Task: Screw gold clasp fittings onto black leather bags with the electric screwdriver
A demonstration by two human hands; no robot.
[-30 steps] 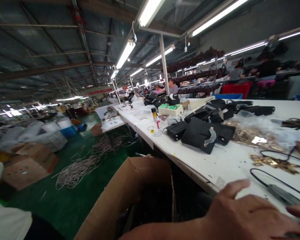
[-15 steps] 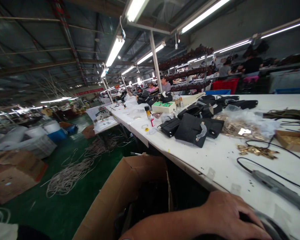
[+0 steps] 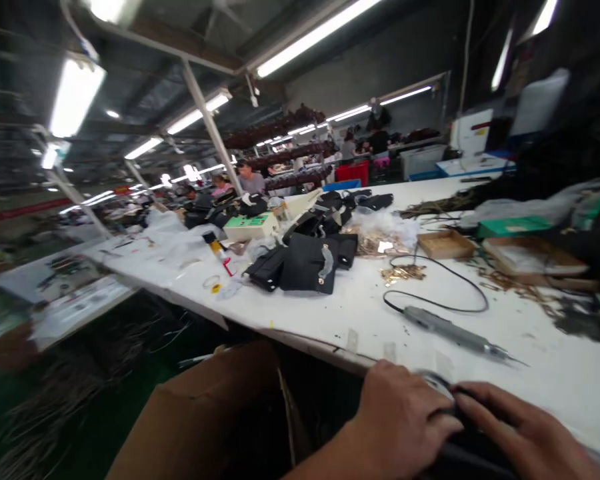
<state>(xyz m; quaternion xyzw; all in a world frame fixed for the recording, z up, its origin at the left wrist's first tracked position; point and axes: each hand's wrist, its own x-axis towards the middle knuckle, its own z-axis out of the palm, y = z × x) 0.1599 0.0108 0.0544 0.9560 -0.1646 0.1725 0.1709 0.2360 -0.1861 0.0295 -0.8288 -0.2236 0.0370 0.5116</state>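
At the front edge of the white table, my left hand [image 3: 405,417] is closed on a black handbag [image 3: 473,453], mostly hidden at the bottom of the view. A pale wrapped loop, seemingly its handle, curves up by my left fingers. From the other side, my right hand [image 3: 523,427] pinches the bag's upper edge, fingertips close to the left hand's. A grey electric screwdriver [image 3: 450,333] with a black cord lies just beyond my hands, its bit pointing right. Finished-looking black bags [image 3: 307,263] with a plastic-wrapped handle lie farther back on the table.
An open cardboard box [image 3: 195,413] stands below the table's edge at my left. Gold metal pieces [image 3: 403,273] lie near a shallow box [image 3: 445,245]. A green-topped machine [image 3: 250,227] and a red-and-yellow bottle [image 3: 219,252] stand farther left. People sit beyond.
The view has swung to the right, bringing the whole screwdriver and more of the table into sight. My right hand has come into view, on the bag beside my left hand.
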